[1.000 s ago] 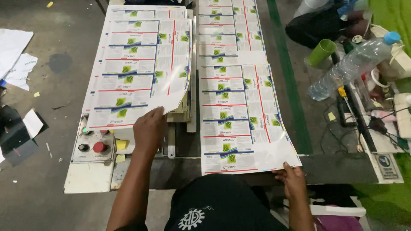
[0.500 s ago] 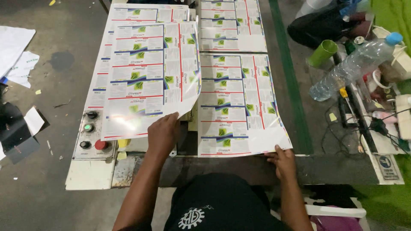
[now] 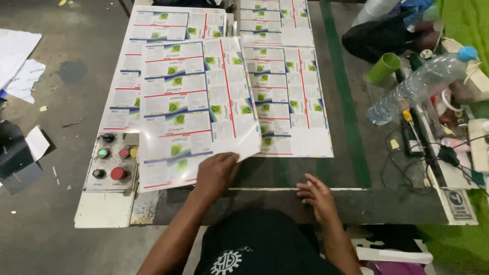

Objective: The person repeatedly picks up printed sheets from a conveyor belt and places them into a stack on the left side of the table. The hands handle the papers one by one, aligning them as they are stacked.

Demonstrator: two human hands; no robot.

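**Left hand lifts a glossy printed sheet; right hand rests bare at the table edge**

Head view, the only one. The left hand [image 3: 216, 173] grips the near edge of a glossy printed sheet [image 3: 196, 109], thumb on top, the other fingers curled under and hidden by the paper, so their exact hold can't be told. The sheet is raised and tilted off the table, its near left corner hanging over the control panel [image 3: 109, 163] and covering part of it; glare washes out its lower half. It also hides most of the left stack of sheets [image 3: 125, 97] beneath. The right hand [image 3: 316, 196] lies palm down on the dark table edge [image 3: 387, 198], fingers loosely spread, holding nothing, just short of the right stack of sheets [image 3: 288, 97], not touching it. A further stack [image 3: 277, 23] at the top is cut off by the frame.

On the panel: red, green and black buttons, some tucked under the lifted sheet. To the right, well apart from both hands, a clear plastic bottle [image 3: 420, 84] with a blue cap lies tilted, beside a green cup [image 3: 383, 69] on its side and a tangle of cables [image 3: 423, 153], hard to sort out. A dark bag [image 3: 384, 35] above is partly cropped. Loose white papers [image 3: 20, 61] on the floor at left, cut off. The person's torso fills the bottom, both forearms only partly seen.
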